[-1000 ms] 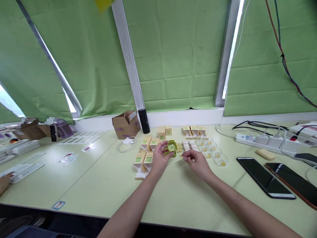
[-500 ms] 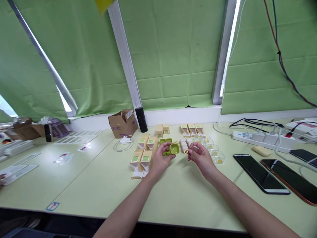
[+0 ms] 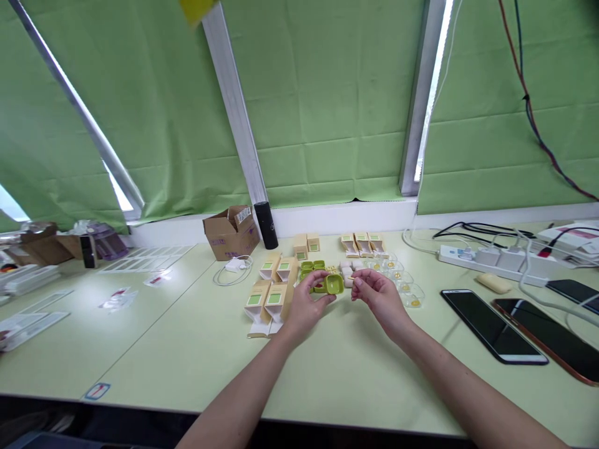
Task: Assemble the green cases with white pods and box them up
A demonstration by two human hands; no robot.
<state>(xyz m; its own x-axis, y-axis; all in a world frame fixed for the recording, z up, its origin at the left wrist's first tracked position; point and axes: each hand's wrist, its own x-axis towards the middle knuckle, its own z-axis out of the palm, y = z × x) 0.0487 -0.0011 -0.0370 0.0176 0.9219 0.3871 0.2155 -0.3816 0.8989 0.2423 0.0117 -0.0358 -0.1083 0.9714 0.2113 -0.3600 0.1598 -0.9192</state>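
My left hand [image 3: 303, 308] is closed on a small square green plastic box [image 3: 334, 285], its hollow side facing me. In my right hand [image 3: 381, 299], thumb and fingertips pinch a small pale-yellow ring [image 3: 351, 278], now nearly edge-on, a short way right of the box. Behind my left hand lie more green boxes [image 3: 319, 265], with small yellow pieces [image 3: 331, 269] beside them. Whitish rounded blocks [image 3: 346, 272] sit between the hands, partly hidden by the right one. Clear plastic covers [image 3: 412, 291] with yellow spots stand right of my right hand.
Open paper boxes [image 3: 276, 298] stand at left, others [image 3: 361, 245] at the back. Behind are a cardboard carton [image 3: 230, 237] and a black bottle [image 3: 266, 226]. Phones [image 3: 491, 325], a beige lump [image 3: 493, 283] and a power strip [image 3: 486, 260] with cables lie at right.
The green box in my left hand has shifted slightly right and tilted. The yellow ring in my right hand has turned from face-on to nearly edge-on and risen a little.
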